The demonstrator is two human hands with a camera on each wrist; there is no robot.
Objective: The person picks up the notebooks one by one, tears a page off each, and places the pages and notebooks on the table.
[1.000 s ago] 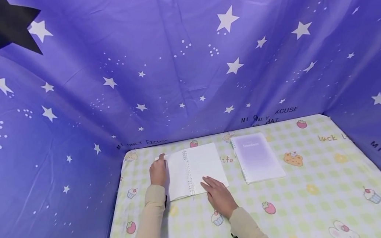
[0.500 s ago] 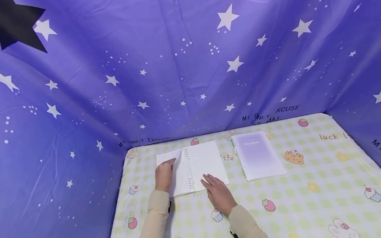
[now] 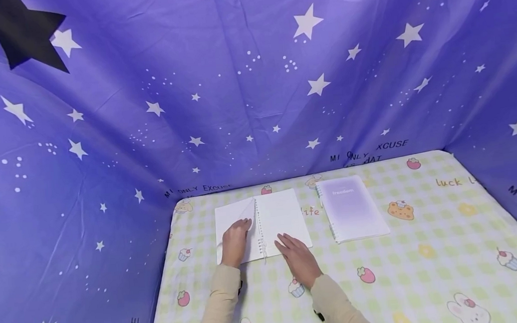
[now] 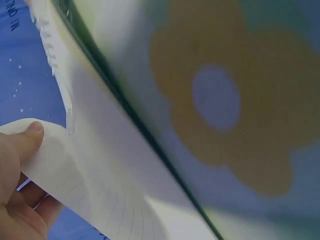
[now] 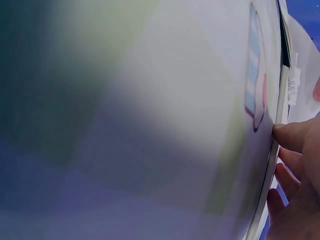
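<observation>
An open white spiral notebook (image 3: 282, 215) lies on the checked tablecloth (image 3: 428, 269). My left hand (image 3: 236, 238) is over its left half, just left of the spiral binding. It pinches a lifted, curling page (image 4: 100, 190), with the thumb (image 4: 25, 140) on top and the fingers below. My right hand (image 3: 298, 259) lies flat on the near corner of the right page, fingers straight. In the right wrist view its fingertips (image 5: 295, 137) touch the notebook's edge (image 5: 272, 165).
A closed notebook with a pale purple cover (image 3: 351, 207) lies to the right of the open one. Purple star-print fabric (image 3: 235, 83) walls the table at the back, left and right. The tablecloth carries cartoon cupcakes and strawberries.
My left hand has moved from the notebook's far left edge rightwards towards the spiral, bringing the lifted page with it. The right hand has stayed on the right page.
</observation>
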